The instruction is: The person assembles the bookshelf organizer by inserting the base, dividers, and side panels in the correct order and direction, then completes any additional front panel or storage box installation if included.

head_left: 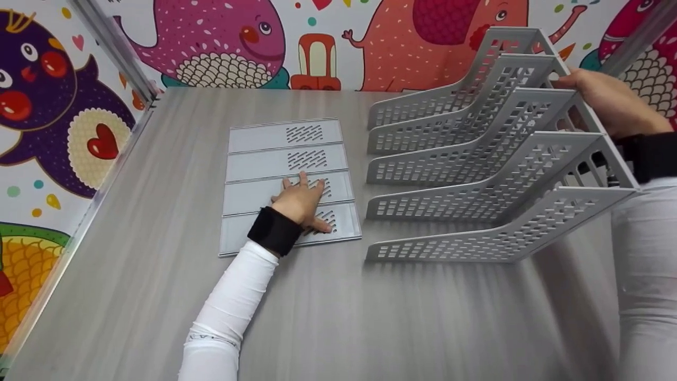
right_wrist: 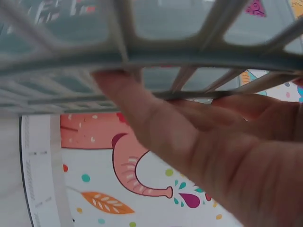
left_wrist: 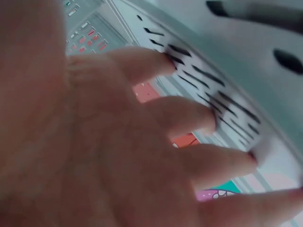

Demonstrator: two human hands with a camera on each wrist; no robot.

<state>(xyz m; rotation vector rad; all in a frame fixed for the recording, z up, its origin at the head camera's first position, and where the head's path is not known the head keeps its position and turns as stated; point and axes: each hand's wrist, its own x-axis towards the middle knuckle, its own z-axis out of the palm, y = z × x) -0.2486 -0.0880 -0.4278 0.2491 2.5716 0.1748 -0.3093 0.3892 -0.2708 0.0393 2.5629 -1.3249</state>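
A grey plastic file rack (head_left: pixel 497 238) with perforated dividers stands on the right in the head view. My right hand (head_left: pixel 611 100) grips its slotted back near the upper far corner. In the right wrist view, the thumb and fingers of that hand (right_wrist: pixel 203 142) close around a bar of the rack (right_wrist: pixel 213 59). Left of the rack lies a flat, light grey panel (head_left: pixel 251 164), marked into strips with slanted slots. On its lower right part rests my left hand (head_left: pixel 301 203), fingers spread. The left wrist view shows its fingertips touching the slotted surface (left_wrist: pixel 279 156).
Both objects are on a grey wood-grain table (head_left: pixel 174 211). Cartoon-printed walls (head_left: pixel 338 16) rise behind it and on the left, with a metal frame strip (head_left: pixel 113 42) at the left corner.
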